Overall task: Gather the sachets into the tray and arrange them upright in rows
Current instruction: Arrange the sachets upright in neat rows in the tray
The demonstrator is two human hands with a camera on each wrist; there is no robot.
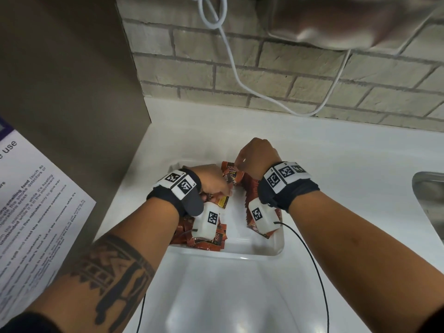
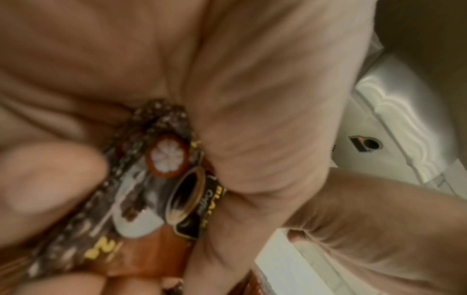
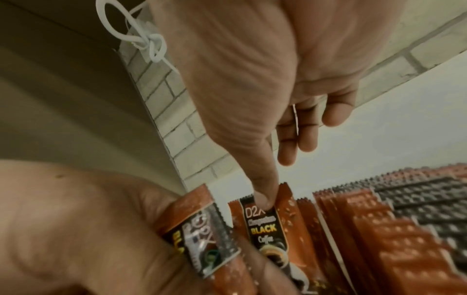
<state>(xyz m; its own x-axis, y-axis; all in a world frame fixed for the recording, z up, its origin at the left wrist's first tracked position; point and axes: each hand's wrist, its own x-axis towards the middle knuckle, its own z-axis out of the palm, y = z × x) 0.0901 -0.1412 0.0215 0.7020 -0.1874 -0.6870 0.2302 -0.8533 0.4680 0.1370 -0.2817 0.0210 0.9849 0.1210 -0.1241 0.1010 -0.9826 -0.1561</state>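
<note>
A white counter (image 1: 336, 152) runs under a pale brick wall (image 1: 276, 75), with a white cable (image 1: 230, 54) looping down the bricks and the edge of a steel sink (image 1: 430, 200) off to the right. A printed notice (image 1: 36, 200) lies at the left by a tall grey panel (image 1: 67, 68).

On the counter sits a white tray (image 1: 254, 248), its long side running away from the person. Along its right side a row of sachets (image 1: 249, 188) stands on edge, packed face to face; the row runs front to back and the crimped top edges point up. On the tray's left, a loose heap of sachets (image 1: 204, 243) lies flat, pointing every which way.

Both hands are over the far end of the tray. The left hand (image 1: 213, 183) is curled round a small bunch of sachets (image 2: 141, 189), thumb and fingers closed on them; the packets stick out past the thumb, long axis slanting across the palm.

The right hand (image 1: 257, 157) works at the far end of the standing row. Its thumb (image 3: 262, 197) presses the top of one black-label sachet (image 3: 265, 227), which stands nearly upright with its long axis vertical and label facing the person. The other fingers (image 3: 298, 137) hang behind, loosely bent; whether they pinch the packet from the back I cannot tell.
</note>
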